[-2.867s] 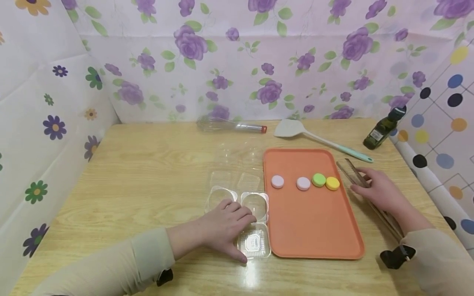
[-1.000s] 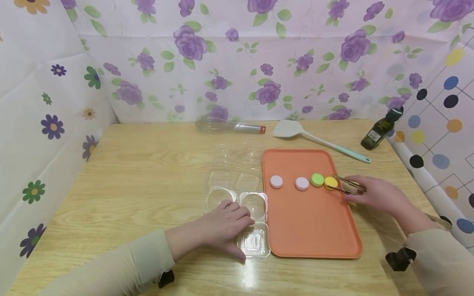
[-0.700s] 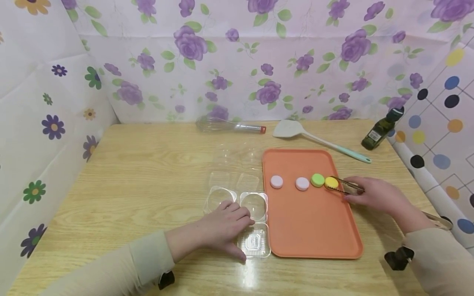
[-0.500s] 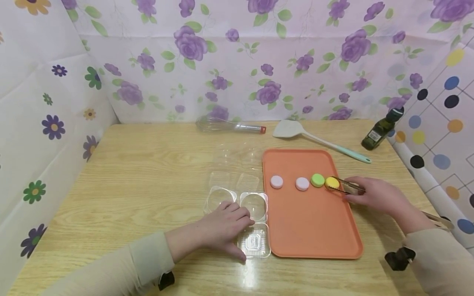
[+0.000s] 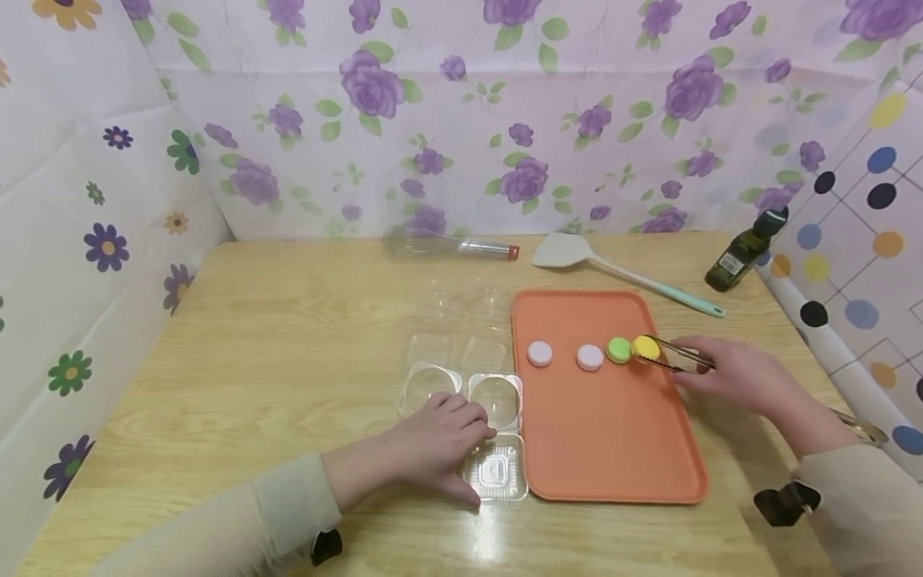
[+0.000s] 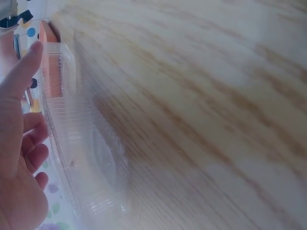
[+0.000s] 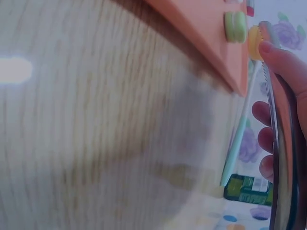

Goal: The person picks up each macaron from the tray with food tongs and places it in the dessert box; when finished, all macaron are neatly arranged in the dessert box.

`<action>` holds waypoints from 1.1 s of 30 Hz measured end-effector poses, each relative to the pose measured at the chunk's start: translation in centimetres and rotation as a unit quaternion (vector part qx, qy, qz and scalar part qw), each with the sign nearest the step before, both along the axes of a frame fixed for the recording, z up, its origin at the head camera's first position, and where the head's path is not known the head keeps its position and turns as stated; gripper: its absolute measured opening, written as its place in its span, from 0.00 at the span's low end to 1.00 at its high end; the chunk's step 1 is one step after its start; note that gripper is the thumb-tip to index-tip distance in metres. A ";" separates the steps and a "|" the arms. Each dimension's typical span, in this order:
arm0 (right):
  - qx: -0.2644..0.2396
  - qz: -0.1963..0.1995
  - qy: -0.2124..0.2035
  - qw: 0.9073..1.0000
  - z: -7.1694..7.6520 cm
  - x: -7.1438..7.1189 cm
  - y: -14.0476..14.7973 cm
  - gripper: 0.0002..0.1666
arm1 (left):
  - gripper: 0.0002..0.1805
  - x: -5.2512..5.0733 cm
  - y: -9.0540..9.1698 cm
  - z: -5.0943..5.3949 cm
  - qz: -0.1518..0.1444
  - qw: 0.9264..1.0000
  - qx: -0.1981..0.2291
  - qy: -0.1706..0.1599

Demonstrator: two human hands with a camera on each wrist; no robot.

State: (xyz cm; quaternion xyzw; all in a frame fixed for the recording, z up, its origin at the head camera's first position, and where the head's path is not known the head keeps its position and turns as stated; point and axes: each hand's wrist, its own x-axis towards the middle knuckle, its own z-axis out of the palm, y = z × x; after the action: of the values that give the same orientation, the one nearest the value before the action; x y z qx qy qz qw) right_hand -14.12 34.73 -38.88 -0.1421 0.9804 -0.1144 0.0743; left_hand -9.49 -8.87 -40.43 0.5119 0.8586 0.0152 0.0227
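Note:
In the head view my right hand (image 5: 743,377) holds metal tongs (image 5: 685,357) over the right edge of the orange tray (image 5: 613,449). The tong tips pinch a yellow macaron (image 5: 645,348), which sits a little above the tray; the right wrist view also has the yellow macaron (image 7: 254,43) between the toothed tips. Beside it lies a green macaron (image 5: 618,350), then two pale pink macarons (image 5: 590,357) farther left. My left hand (image 5: 440,445) rests on a clear plastic box (image 5: 496,473) with several compartments, thumb spread from loosely bent fingers, and hides part of it.
Behind the tray lies a white spatula (image 5: 562,250) with a mint handle. A whisk (image 5: 450,244) lies at the back, and a dark green bottle (image 5: 746,250) stands at the back right. The clear lid (image 5: 461,304) spreads behind the box. Patterned sheets surround the wooden table (image 5: 288,320).
My right hand has brought the tongs from beside the tray to the yellow macaron, closed them on it and raised it slightly. My left hand has stayed on the box.

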 end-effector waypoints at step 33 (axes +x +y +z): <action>-0.032 0.111 0.050 0.992 1.8 0.4 -5.8 0.28 | 0.45 0.1 -0.2 -0.1 0.002 0.999 0.031 0.014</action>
State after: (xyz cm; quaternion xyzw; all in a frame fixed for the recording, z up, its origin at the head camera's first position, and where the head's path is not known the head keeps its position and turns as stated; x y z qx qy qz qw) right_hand -13.72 28.95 -37.05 -0.2580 0.9568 -0.1299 0.0332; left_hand -9.40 -9.06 -40.54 0.5105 0.8591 0.0345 -0.0052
